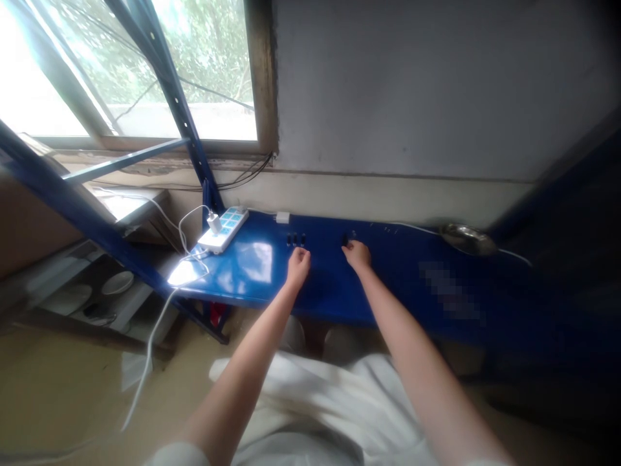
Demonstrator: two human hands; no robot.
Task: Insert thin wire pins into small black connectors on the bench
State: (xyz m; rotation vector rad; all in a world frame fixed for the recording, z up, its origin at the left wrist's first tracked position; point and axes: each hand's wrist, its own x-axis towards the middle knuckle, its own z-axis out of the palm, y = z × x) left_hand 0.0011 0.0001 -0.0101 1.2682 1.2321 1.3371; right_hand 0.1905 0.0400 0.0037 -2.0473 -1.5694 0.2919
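Note:
My left hand (299, 262) is closed over the blue shelf top, its fingertips pressed together; whatever they hold, if anything, is too small to make out. Just beyond it, a short row of small black pieces (295, 239) stands side by side on the blue surface (325, 285). Further right, my right hand (358, 254) pinches at a small dark piece (345, 239), which blends into the blue. A tiny pale item (354, 233) lies just behind those fingers. The exact kind of these small pieces cannot be seen.
At the left end, a white power strip (226, 230) holds a plugged-in charger (214, 223) with trailing cables. A white adapter (282, 218) sits by the wall. On the right is a shiny metal dish (468, 239). A blue upright (177, 97) rises at left.

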